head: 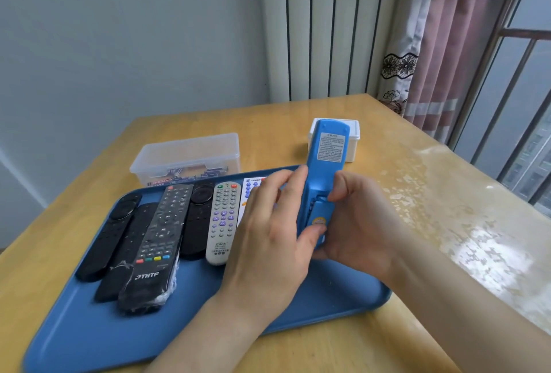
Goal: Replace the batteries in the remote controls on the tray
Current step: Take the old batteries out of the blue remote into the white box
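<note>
A blue remote (328,152) is held back side up above the blue tray (89,334), its far end raised. My left hand (268,241) grips its lower left side, thumb on the battery cover (320,217). My right hand (354,220) holds it from the right, with the thumb at the cover's upper edge. The cover sits slightly shifted, showing a gap. Several remotes lie side by side on the tray: black ones (110,235), a plastic-wrapped one (158,241), a grey one (222,220) and a white one (250,190), partly hidden by my left hand.
A clear plastic box (187,155) with batteries at its bottom stands behind the tray. A white lidded box (353,140) sits behind the blue remote. The wooden table (432,193) ends at the right near a window and curtain.
</note>
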Tool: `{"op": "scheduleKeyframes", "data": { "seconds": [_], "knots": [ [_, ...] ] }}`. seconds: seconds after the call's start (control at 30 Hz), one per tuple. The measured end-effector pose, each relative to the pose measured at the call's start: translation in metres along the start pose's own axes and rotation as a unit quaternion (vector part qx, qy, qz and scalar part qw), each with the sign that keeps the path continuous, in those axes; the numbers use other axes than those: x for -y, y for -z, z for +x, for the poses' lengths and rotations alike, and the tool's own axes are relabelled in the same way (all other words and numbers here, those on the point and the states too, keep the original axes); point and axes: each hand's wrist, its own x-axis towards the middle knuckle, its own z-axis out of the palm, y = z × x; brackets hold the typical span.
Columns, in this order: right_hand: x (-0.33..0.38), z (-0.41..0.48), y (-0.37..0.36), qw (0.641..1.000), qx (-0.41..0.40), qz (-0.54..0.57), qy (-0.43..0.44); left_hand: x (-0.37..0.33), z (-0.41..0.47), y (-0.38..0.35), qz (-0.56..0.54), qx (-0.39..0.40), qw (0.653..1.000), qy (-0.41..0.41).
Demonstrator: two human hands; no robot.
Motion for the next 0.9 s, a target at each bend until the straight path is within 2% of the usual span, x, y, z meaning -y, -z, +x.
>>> {"op": "scheduleKeyframes", "data": {
  "seconds": [0.13, 0.27, 0.33, 0.43, 0.5, 0.6, 0.67, 0.77, 0.83, 0.9],
  "knots": [
    [0.003, -0.005, -0.002, 1.0, 0.013, -0.011, 0.007, -0.004, -0.001, 0.001, 0.028, -0.008, 0.999, -0.041],
    [0.002, -0.004, -0.001, 0.999, 0.017, -0.046, -0.003, 0.0, 0.002, 0.003, -0.061, 0.023, 0.998, 0.023],
    [0.003, -0.002, 0.003, 0.999, 0.016, -0.051, -0.003, 0.001, 0.004, 0.007, -0.092, 0.014, 0.995, 0.03],
    [0.009, 0.003, 0.012, 0.998, -0.042, -0.034, 0.024, 0.001, 0.007, 0.014, -0.084, -0.002, 0.996, -0.02],
    [0.014, 0.004, 0.017, 0.994, -0.095, -0.018, 0.049, 0.001, 0.006, 0.015, -0.054, 0.055, 0.995, -0.07],
    [0.017, 0.003, 0.022, 0.991, -0.11, -0.015, 0.077, 0.004, -0.003, 0.007, 0.016, 0.18, 0.972, -0.15],
    [0.018, 0.001, 0.022, 0.992, -0.099, -0.018, 0.076, 0.004, -0.007, 0.002, 0.016, 0.247, 0.958, -0.145],
    [0.018, -0.001, 0.021, 0.995, -0.069, -0.023, 0.069, 0.002, -0.008, 0.004, -0.021, 0.302, 0.947, -0.111],
    [0.017, -0.002, 0.019, 0.996, -0.053, -0.02, 0.068, 0.0, -0.007, 0.006, -0.035, 0.297, 0.948, -0.104],
    [0.014, -0.001, 0.016, 0.997, -0.04, -0.018, 0.064, -0.005, -0.004, 0.008, -0.046, 0.22, 0.969, -0.104]
  ]
}}
